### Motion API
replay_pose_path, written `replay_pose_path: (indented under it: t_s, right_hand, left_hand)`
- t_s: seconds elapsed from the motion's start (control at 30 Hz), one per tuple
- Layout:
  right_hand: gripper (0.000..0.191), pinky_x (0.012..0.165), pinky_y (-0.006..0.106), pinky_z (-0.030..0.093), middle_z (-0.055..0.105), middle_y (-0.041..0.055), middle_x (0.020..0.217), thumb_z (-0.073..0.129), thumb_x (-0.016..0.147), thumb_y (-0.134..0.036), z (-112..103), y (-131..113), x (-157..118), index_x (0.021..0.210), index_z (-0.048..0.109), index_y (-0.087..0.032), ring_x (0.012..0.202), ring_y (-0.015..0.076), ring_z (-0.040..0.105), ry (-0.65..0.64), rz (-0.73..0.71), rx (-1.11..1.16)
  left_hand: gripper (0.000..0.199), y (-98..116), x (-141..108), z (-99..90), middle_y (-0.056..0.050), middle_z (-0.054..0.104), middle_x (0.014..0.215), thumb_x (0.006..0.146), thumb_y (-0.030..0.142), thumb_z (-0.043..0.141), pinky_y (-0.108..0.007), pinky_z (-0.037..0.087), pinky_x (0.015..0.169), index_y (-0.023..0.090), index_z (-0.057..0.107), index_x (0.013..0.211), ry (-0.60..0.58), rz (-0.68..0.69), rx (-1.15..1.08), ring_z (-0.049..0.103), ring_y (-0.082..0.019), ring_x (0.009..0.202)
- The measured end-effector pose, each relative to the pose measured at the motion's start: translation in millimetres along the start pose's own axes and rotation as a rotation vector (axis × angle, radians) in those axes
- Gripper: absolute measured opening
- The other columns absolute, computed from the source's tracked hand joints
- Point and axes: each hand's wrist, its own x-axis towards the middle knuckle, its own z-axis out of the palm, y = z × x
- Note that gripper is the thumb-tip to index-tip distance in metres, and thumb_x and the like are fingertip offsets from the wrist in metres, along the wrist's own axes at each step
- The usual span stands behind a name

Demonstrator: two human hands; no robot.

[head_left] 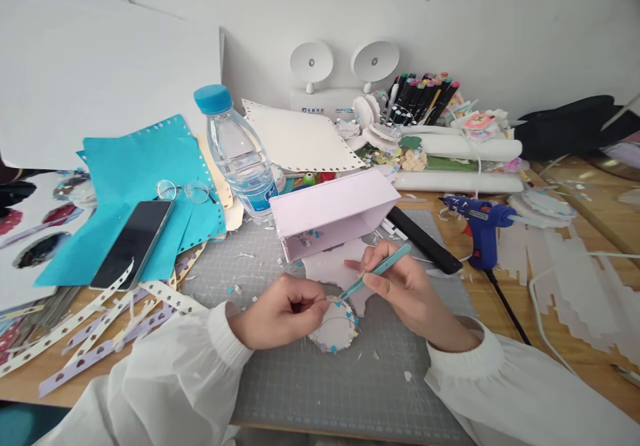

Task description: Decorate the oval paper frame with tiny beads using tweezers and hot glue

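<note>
A round white disc (331,329), rimmed with small blue and pale bits, is in front of me over the grey cutting mat (320,393). A thin strand loops across it. My left hand (283,311) is closed, thumb and finger pinched at the disc's upper left edge; its other fingers are curled under. Teal tweezers (377,269) are held between the fingers and thumb of my right hand (400,293), tips down at the disc's top rim. Whether anything is between the tips is too small to tell. A white paper cutout (335,266) lies just behind the disc.
Behind the hands stands an open pale lilac box (335,209), with a water bottle (240,159) to its left. At right sits a blue glue gun (483,226) with its cord. A phone (133,243), glasses (185,191) and paper strips (110,339) lie at left.
</note>
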Motion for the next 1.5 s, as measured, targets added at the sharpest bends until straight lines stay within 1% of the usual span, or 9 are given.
replay_pose_path:
  t_s: [0.33,0.53,0.73,0.93,1.2,1.5]
  right_hand:
    - [0.008,0.101,0.045,0.040,0.043,-0.0021,0.077,0.061,0.086,-0.028,1.1,-3.1,-0.7,0.083,0.055,-0.024,0.074,0.0135,0.049,-0.057,0.018,-0.061]
    - [0.010,0.099,0.044,0.041,0.043,-0.0021,0.076,0.062,0.086,-0.029,1.1,-3.2,-0.5,0.082,0.055,-0.023,0.074,0.0138,0.049,-0.055,0.036,-0.081]
    - [0.006,0.101,0.044,0.040,0.044,-0.0020,0.079,0.062,0.086,-0.026,-1.2,0.2,-0.7,0.084,0.056,-0.024,0.076,0.0131,0.050,-0.049,0.026,-0.084]
    - [0.008,0.099,0.045,0.042,0.044,-0.0019,0.076,0.062,0.086,-0.026,1.3,-0.9,-1.2,0.082,0.055,-0.024,0.077,0.0144,0.051,-0.033,-0.010,-0.103]
    - [0.010,0.099,0.046,0.042,0.044,-0.0032,0.071,0.061,0.085,-0.025,5.5,-7.0,-2.1,0.079,0.054,-0.023,0.069,0.0135,0.051,-0.014,-0.046,-0.146]
    - [0.010,0.098,0.048,0.037,0.047,-0.0030,0.071,0.055,0.088,-0.017,9.9,-9.3,-5.9,0.081,0.053,-0.024,0.067,0.0136,0.049,-0.013,-0.186,-0.301]
  left_hand:
    - [0.036,-1.2,-0.9,0.3,0.007,0.027,0.050,0.085,0.028,0.048,-0.021,0.019,0.044,0.018,0.032,0.055,0.003,0.004,-0.015,0.023,-0.006,0.047]
    - [0.035,-1.5,-0.5,1.3,0.007,0.028,0.050,0.085,0.030,0.049,-0.020,0.019,0.043,0.018,0.033,0.055,-0.003,0.009,-0.022,0.023,-0.006,0.046]
    - [0.033,-2.3,-0.9,1.7,0.007,0.028,0.050,0.084,0.025,0.047,-0.020,0.019,0.043,0.018,0.034,0.055,-0.010,0.016,-0.016,0.024,-0.006,0.047]
    - [0.033,-3.0,-0.9,1.4,0.008,0.027,0.050,0.084,0.021,0.047,-0.020,0.018,0.043,0.018,0.032,0.055,-0.006,0.029,-0.035,0.022,-0.006,0.046]
    - [0.032,-3.1,-0.3,1.6,0.007,0.026,0.050,0.084,0.021,0.047,-0.021,0.018,0.043,0.018,0.032,0.055,-0.012,0.023,-0.015,0.022,-0.006,0.047]
    - [0.031,-4.5,0.9,1.2,0.007,0.027,0.051,0.083,0.023,0.045,-0.020,0.019,0.043,0.018,0.033,0.055,0.005,-0.008,-0.007,0.023,-0.006,0.048]
